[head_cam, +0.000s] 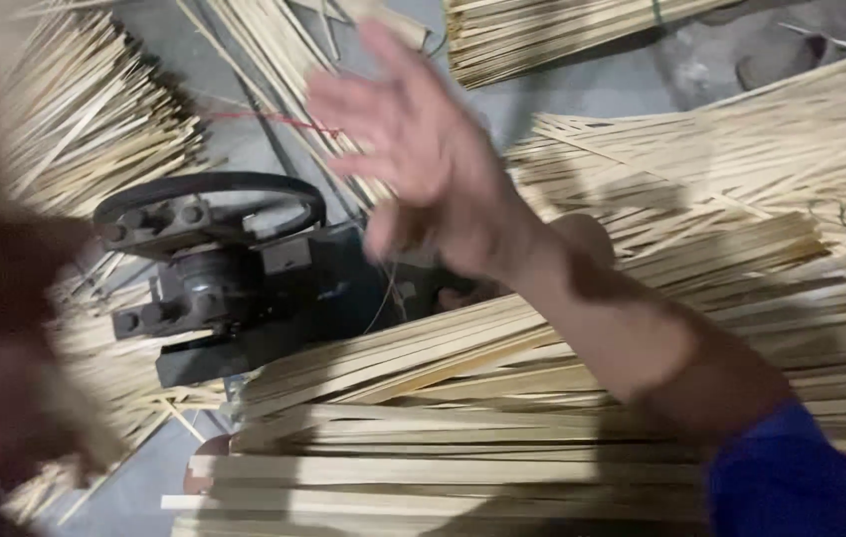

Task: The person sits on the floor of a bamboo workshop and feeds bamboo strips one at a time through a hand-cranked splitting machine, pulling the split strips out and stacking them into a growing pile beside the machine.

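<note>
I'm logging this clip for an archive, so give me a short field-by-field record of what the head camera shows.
setting: workshop floor, grey, strewn with pale strips
right hand: right hand raised, fingers spread, holding nothing, above the machine
left hand: blurred shape at the left edge, likely the left hand; its grip cannot be told
machine: dark metal machine with a black belt looped on top
material: bamboo strips stacked flat in front of the machine, more bundles around
sleeve: blue sleeve on the right arm
</note>
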